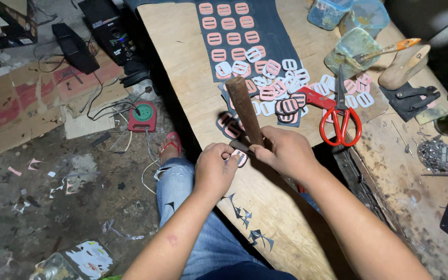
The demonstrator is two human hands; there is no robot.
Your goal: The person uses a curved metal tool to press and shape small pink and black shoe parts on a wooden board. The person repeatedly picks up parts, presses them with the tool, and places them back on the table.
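A bare plywood table (281, 207) carries both hands. The right grip (284, 151) is clenched around a wooden handle (245, 109); the left grip (214, 168) pinches a pink buckle piece (239, 157) just beside it. Beyond them lie a dark sheet (270, 21) of pink pieces and red scissors (340, 122) — left of the grips, a littered floor (53, 197) with cables.

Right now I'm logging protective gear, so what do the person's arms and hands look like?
Both forearms are bare, with no sleeves in view. The left hand and right hand wear no gloves, rings, watch or bracelets. A small mark shows on the left forearm.
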